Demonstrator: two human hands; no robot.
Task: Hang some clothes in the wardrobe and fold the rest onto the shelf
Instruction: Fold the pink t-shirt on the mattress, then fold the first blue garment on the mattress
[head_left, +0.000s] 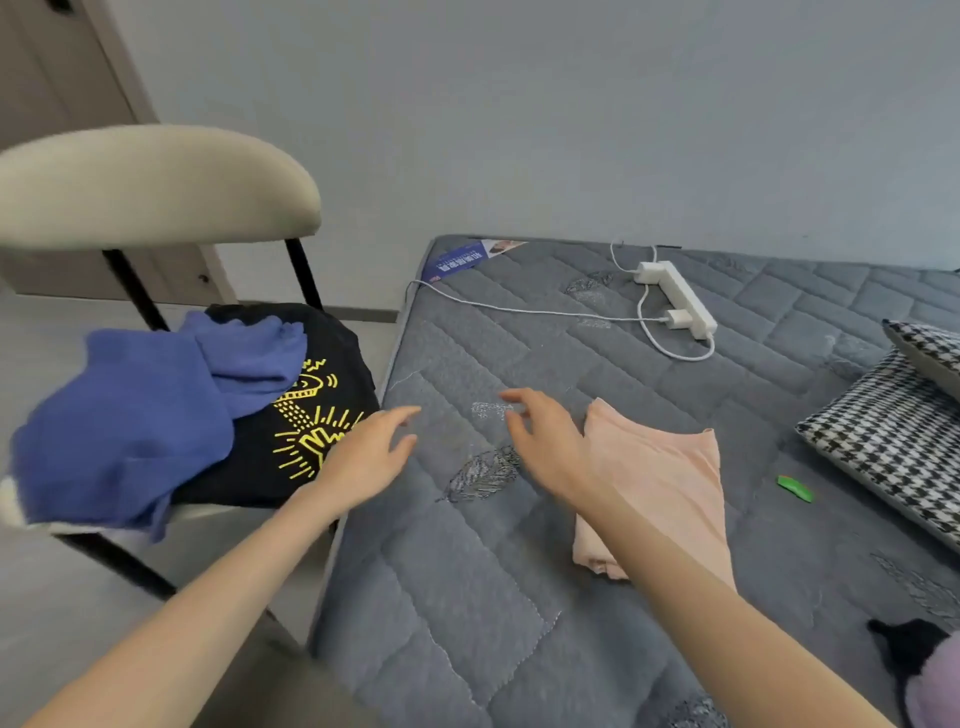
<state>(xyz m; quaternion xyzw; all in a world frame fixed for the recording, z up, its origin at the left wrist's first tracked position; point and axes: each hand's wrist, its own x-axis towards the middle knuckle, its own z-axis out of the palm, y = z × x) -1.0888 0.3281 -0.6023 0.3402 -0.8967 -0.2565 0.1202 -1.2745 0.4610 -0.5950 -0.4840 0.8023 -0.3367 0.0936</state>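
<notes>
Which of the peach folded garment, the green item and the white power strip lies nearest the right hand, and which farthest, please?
From the right hand:
1. Peach folded garment, just right of it on the mattress.
2. Green item, further right, near the cushion.
3. White power strip, far back by the wall.

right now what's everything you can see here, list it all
blue knit garment: one, blue, heaped on chair seat
black t-shirt with yellow print: one, black, under the blue one
cream padded chair: one, cream with black legs, left of mattress
grey quilted mattress: one, grey, centre
folded peach garment: one, peach, on mattress
white power strip: one, white, far mattress, charger cable plugged in
houndstooth cushions: two, black-white, right edge
small green object: one, green, beside cushions
left hand: open, empty
right hand: open, empty
</notes>
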